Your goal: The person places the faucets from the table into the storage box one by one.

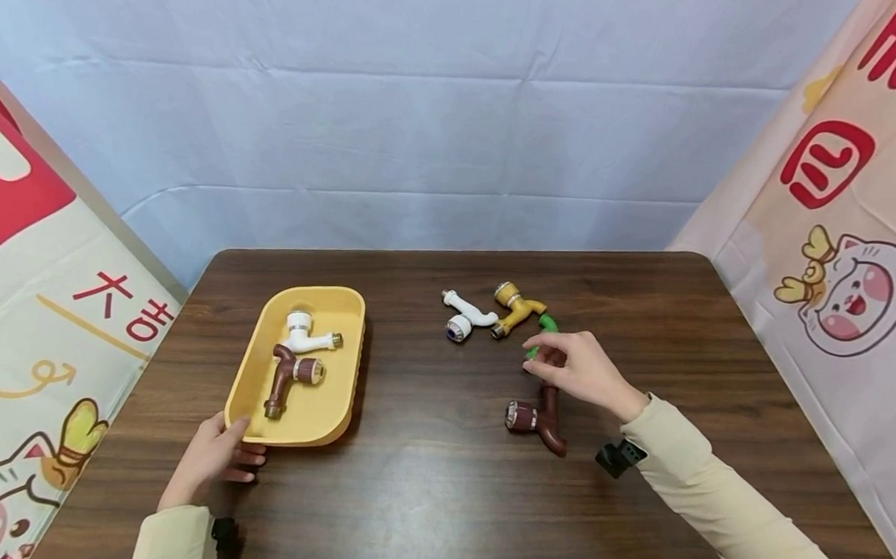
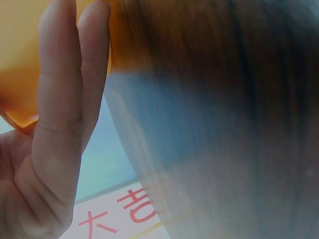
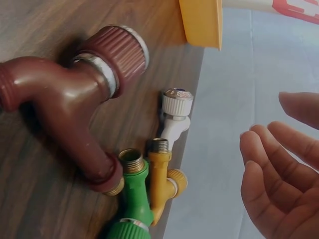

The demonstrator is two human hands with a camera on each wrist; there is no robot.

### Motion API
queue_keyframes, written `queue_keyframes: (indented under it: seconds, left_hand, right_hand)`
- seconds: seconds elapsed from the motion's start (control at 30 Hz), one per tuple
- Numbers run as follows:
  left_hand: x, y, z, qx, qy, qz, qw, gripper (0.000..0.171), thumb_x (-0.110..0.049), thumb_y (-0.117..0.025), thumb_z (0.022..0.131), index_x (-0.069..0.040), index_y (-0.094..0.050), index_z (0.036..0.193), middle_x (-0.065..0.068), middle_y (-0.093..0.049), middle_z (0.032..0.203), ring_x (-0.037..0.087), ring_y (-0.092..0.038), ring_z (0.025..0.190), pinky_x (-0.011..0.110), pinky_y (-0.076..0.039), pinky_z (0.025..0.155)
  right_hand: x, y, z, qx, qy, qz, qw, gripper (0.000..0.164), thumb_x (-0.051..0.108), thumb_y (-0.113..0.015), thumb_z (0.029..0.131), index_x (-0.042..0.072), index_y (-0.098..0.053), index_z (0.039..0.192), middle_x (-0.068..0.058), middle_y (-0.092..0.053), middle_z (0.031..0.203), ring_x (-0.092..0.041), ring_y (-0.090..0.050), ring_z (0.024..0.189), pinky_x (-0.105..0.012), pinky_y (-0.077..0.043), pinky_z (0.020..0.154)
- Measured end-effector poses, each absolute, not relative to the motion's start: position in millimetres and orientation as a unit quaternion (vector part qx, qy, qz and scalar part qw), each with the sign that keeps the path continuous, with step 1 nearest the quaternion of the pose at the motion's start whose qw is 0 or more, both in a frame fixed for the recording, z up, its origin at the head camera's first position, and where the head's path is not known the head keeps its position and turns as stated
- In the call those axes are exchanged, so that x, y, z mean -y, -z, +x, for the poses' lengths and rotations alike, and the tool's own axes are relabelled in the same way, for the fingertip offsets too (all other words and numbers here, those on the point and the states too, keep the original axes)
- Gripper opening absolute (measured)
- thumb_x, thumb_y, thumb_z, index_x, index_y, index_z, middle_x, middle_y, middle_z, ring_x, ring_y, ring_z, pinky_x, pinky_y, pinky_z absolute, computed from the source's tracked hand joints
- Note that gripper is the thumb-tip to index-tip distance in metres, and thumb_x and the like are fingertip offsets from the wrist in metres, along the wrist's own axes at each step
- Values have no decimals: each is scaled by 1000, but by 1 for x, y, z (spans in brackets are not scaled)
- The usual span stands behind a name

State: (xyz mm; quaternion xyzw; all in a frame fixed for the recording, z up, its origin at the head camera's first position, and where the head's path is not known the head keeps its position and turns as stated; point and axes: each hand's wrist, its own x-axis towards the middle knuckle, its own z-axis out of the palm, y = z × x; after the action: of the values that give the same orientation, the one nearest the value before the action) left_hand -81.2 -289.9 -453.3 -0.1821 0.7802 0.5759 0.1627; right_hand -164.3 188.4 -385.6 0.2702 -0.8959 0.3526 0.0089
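Observation:
My left hand (image 1: pixel 218 453) is at the near left corner of a yellow tub (image 1: pixel 342 367), thumb over the rim and fingers along the outside. Inside the tub lie a white tap (image 1: pixel 303 336) and a dark red tap (image 1: pixel 282 381). Empty, with thumb and loosely bent fingers apart, my right hand (image 1: pixel 575 370) hovers over a green tap (image 3: pixel 135 194), mostly hidden by it in the head view. Just nearer lies another dark red tap (image 1: pixel 549 421). Beyond the hand are a yellow tap (image 1: pixel 519 309) and a white tap (image 1: pixel 469 315).
Everything rests on a dark wooden table (image 1: pixel 417 478). A pale cloth (image 1: pixel 424 128) hangs behind its far edge, and printed banners (image 1: pixel 817 246) stand along both sides. Bare tabletop lies between the tub and the loose taps.

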Motion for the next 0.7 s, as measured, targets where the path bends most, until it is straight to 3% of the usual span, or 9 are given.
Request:
queue_keyframes:
  seconds: [0.3,0.7]
  left_hand:
    - [292,454,-82,-778,-576,-186,167,43,-21,-30,100,10,-24,129,13,-63,78,25,-64,68,40,-54,55]
    - [289,451,-81,-778,-578,-187,162,41,-20,-31,100,9,-25,128,14,-63,78,24,-64,68,40,-54,55]
  right_hand:
    - [-196,396,-164,902,-336,271,16,17,10,-71,78,5,-67,94,8,-60,69,-4,-54,59,-22,-47,54]
    - [-202,417,-161,904,-343,256,-20,24,9,-75,73,-1,-68,93,5,-61,72,-5,-56,62,-22,-49,56]
